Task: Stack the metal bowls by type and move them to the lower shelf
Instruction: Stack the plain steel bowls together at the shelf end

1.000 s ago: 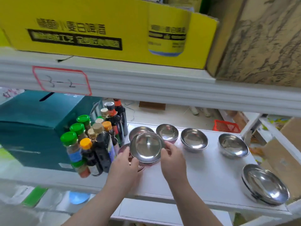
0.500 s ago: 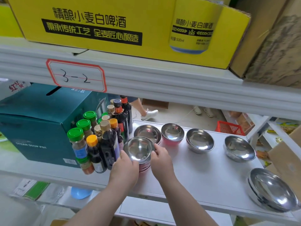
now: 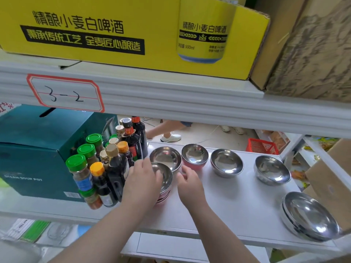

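A stack of pink-sided metal bowls (image 3: 165, 182) stands on the white shelf (image 3: 237, 202) beside the bottles. My left hand (image 3: 141, 184) wraps its left side, fingers over the top bowl's rim. My right hand (image 3: 190, 186) hovers just right of the stack, fingers apart and holding nothing. Behind the stack sit a plain steel bowl (image 3: 164, 158) and a single pink-sided bowl (image 3: 194, 156). Two more steel bowls (image 3: 227, 164) (image 3: 272, 171) stand further right. A stack of wide shallow steel bowls (image 3: 311, 217) sits at the front right corner.
Several sauce and spice bottles (image 3: 106, 168) crowd the shelf left of the bowls, next to a teal box (image 3: 38, 158). The upper shelf edge (image 3: 171, 103) hangs low overhead, carrying a yellow carton (image 3: 123, 31). A lower white shelf (image 3: 171, 249) shows beneath.
The bowl held up in both hands has come down onto the pink-sided stack. My right hand has let go and drawn slightly right; my left hand stays on the stack.
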